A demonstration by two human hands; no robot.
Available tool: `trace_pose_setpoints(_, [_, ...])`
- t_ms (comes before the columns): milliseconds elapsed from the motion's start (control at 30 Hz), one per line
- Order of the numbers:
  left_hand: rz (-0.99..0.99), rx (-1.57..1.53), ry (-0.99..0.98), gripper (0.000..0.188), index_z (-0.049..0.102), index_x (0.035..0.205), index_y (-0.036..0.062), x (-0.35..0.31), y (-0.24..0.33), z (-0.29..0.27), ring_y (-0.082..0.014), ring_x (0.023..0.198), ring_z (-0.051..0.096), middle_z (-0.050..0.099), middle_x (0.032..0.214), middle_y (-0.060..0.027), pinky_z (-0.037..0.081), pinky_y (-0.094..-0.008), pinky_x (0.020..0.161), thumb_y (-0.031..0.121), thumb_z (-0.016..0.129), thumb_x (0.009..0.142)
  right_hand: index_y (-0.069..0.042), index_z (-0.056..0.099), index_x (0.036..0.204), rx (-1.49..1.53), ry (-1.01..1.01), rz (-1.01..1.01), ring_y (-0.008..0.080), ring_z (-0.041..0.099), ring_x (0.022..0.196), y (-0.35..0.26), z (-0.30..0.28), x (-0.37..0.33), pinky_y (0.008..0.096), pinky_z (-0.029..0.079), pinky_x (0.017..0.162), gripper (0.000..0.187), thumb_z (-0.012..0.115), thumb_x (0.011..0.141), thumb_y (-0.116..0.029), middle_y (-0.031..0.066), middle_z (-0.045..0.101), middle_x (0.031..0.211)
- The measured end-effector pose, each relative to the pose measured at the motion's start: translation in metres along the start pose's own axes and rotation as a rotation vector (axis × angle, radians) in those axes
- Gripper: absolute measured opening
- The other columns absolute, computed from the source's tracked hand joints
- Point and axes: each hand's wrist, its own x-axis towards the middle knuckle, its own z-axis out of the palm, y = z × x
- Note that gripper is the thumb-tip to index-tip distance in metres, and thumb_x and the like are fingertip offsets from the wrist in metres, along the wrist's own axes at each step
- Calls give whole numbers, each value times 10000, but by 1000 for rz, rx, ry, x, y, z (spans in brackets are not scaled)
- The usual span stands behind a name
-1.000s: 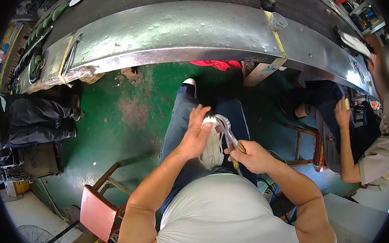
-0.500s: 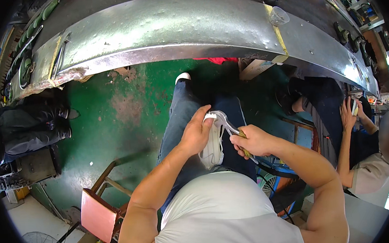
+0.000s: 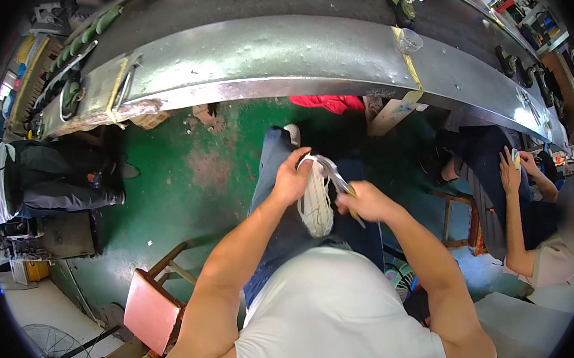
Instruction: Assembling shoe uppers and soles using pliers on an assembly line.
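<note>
My left hand (image 3: 290, 182) is closed round the far end of a white shoe upper (image 3: 315, 207), which lies lengthwise over my lap with its loose fabric edges showing. My right hand (image 3: 368, 202) grips the handles of metal lasting pliers (image 3: 332, 172) with a curved head and yellowish handles. The pliers' jaws meet the upper's edge at the far end, close to my left fingertips. Whether the jaws are clamped on the material is too small to tell.
Ahead runs a metal-edged bench (image 3: 245, 55) with a clear plastic cup (image 3: 410, 41) and dark green shoes (image 3: 403, 8). A pink-topped stool (image 3: 151, 313) and a fan (image 3: 56, 351) stand at left. A co-worker (image 3: 523, 229) sits at right; another person (image 3: 60, 175) is at left.
The view has shifted, so the bench sits lower in the picture. My right hand has tilted the pliers more steeply, with the handles swung toward me. Both hands keep their hold.
</note>
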Motion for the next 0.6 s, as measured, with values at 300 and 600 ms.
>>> trace_pose_setpoints(300, [1089, 396, -10, 659, 483, 1371, -51, -96, 86, -12, -458, 1328, 473, 452, 1450, -284, 367, -440, 1127, -101, 528, 716, -6, 570, 1330, 534, -98, 140, 359, 636, 1130, 22, 39, -82, 466, 530, 919, 755, 461, 950, -649, 210, 624, 1275])
trace_pose_setpoints(600, [1225, 576, -4, 944, 437, 1340, -12, -131, 68, -1, -456, 1173, 534, 509, 1233, -214, 436, -544, 1049, 131, 932, 548, -76, 568, 1321, 1597, -248, 65, 250, 640, 1159, -21, 55, -22, 445, 498, 1021, 550, 481, 1015, -525, 98, 666, 1245])
